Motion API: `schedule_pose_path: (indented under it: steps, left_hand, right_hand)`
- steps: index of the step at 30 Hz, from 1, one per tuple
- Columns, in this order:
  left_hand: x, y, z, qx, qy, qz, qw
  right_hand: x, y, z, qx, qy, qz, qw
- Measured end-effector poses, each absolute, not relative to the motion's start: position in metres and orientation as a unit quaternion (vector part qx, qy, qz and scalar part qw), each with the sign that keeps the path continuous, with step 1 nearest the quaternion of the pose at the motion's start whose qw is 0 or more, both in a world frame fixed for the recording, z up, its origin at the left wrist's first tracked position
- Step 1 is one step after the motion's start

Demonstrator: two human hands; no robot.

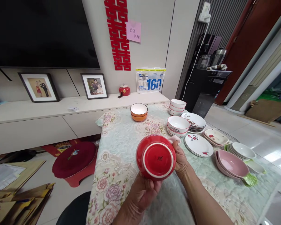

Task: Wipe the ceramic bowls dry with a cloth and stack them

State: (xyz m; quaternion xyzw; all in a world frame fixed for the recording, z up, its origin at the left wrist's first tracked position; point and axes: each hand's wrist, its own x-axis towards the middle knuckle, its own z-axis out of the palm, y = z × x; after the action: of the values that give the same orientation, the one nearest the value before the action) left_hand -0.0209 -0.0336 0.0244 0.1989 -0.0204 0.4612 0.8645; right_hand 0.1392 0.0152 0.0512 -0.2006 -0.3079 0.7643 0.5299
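Note:
A red bowl (159, 157) is tipped in front of me, its underside with a white foot ring and a small dark mark facing me. My left hand (144, 189) grips it from below, thumb against the outer wall. At the bowl's right side, my right hand (180, 156) is closed on a pale pink cloth (175, 139) that touches the rim. The inside of the bowl is hidden. Just beyond it stand stacked white bowls with red rims (178, 124). Two orange bowls with white insides (139, 112) sit nested farther back.
On the floral tablecloth (113, 168), to the right, are flowered plates (198, 145), pink bowls (234, 164), green-handled white bowls (243, 150) and rectangular dishes (215, 136). A plastic package (151, 80) and red jar (124, 90) stand on the cabinet. A red stool (75, 159) is left.

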Motion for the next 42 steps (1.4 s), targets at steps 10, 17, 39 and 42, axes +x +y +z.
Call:
schedule_pose_path:
  steps: [10,17,39,42]
  left_hand:
    - [-0.02,-0.036,0.034,0.194,-0.011,0.478,0.857]
    - [-0.022,-0.035,0.029,0.195,-0.027,0.464,0.864]
    - [-0.024,-0.036,0.015,0.205,0.019,0.468,0.86]
    - [-0.025,-0.036,0.016,0.204,0.018,0.464,0.862]
  right_hand:
    - [0.134,0.011,0.064,-0.21,-0.306,0.767,0.524]
    - [0.132,0.01,0.068,-0.218,-0.302,0.768,0.52]
    - [0.136,0.011,0.061,-0.199,-0.302,0.779,0.511]
    - [0.136,0.011,0.061,-0.213,-0.297,0.776,0.515]
